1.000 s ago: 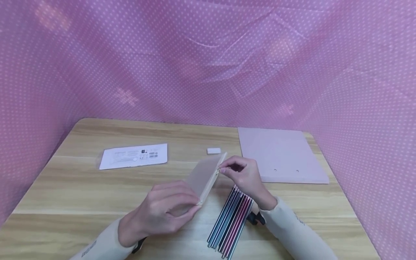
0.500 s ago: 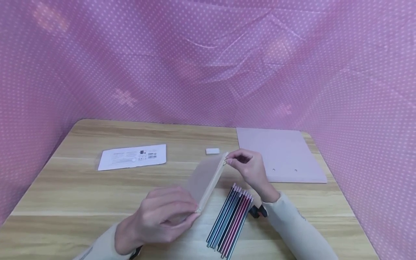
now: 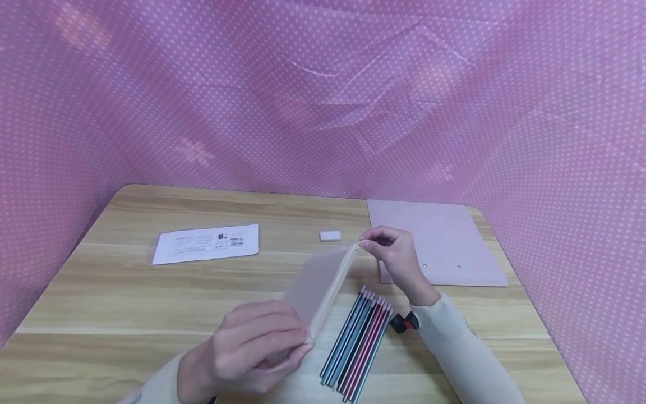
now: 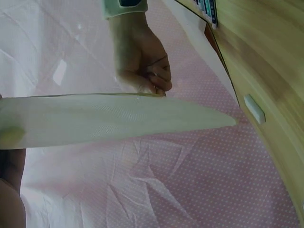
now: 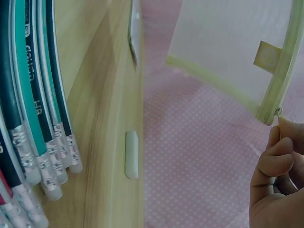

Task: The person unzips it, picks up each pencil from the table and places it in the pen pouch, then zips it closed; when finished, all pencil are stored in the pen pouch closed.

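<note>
A pale see-through mesh zipper pouch (image 3: 318,280) with yellowish trim is held tilted above the table, its zip edge running from near left to far right. At the near end of the zip, my left hand (image 3: 257,345) pinches the pouch's corner between thumb and fingers. My right hand (image 3: 396,258) pinches the small zipper pull (image 5: 279,113) at the far end. In the right wrist view a small square tag (image 5: 267,56) sticks out beside the zip. Only part of my left hand (image 4: 9,199) shows at the edge of the left wrist view.
Several pencils (image 3: 357,345), dark, teal and red with eraser ends, lie side by side below my right hand. A white eraser (image 3: 330,236) lies behind the pouch. At left rests a white printed packet (image 3: 207,245); at right, a pink folder-like board (image 3: 434,235).
My right hand has moved away and to the right, taking the zipper pull to the zip's far end. My left hand has shifted slightly nearer with the pouch's other corner.
</note>
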The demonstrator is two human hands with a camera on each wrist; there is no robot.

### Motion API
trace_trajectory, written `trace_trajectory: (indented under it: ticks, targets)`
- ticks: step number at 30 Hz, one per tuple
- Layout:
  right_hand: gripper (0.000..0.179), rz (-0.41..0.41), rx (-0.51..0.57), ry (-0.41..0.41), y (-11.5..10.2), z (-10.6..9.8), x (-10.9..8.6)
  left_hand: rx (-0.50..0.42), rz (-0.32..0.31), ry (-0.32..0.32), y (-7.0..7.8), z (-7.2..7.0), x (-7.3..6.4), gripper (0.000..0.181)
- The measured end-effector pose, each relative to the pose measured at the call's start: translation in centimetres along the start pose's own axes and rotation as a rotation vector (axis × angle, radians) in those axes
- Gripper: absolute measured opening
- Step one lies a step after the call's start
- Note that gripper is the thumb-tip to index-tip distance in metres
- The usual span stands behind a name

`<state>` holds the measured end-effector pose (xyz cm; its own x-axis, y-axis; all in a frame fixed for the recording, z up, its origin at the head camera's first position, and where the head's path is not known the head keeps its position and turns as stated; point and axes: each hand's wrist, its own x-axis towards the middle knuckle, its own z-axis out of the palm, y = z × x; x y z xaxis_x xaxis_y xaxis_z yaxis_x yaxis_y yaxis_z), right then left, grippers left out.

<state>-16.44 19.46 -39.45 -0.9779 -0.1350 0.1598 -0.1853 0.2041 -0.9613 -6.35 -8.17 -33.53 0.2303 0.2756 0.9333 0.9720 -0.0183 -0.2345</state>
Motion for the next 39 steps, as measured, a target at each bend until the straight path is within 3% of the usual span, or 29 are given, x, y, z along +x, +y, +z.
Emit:
trace_trajectory:
  ticks: [6, 8, 16, 21, 26, 30, 33, 39]
  targets:
    - [0.011, 0.028, 0.052, -0.023, 0.3, 0.0, 0.4, 0.043, 0.055, 0.027, 0.2, 0.1, 0.3, 0.015]
    - [0.004, 0.056, 0.150, -0.030, 0.3, 0.2, 0.4, 0.051, 0.075, 0.052, -0.1, 0.3, 0.4, 0.016]
    - [0.021, 0.297, 0.727, -0.125, -0.2, 1.5, -0.2, 0.097, 0.080, 0.090, -0.7, 0.3, 0.2, 0.022]
    - [0.024, 0.356, 0.912, -0.172, -0.7, 3.0, -1.5, 0.155, 0.113, 0.091, -0.9, 0.4, -0.2, 0.022]
    - [0.023, 0.384, 0.901, -0.217, -1.3, 4.4, -2.9, 0.208, 0.142, 0.049, -0.8, 0.3, -0.4, 0.022]
    - [0.027, 0.392, 0.869, -0.268, -1.6, 5.1, -3.9, 0.219, 0.128, -0.026, -0.5, 0.3, -1.0, 0.022]
    - [0.029, 0.377, 0.837, -0.282, -1.8, 5.3, -4.5, 0.211, 0.067, -0.106, -0.3, 0.4, -2.1, 0.019]
    - [0.020, 0.333, 0.686, -0.216, -1.6, 5.9, -4.8, 0.134, -0.136, -0.253, 0.4, 0.6, -3.4, 0.013]
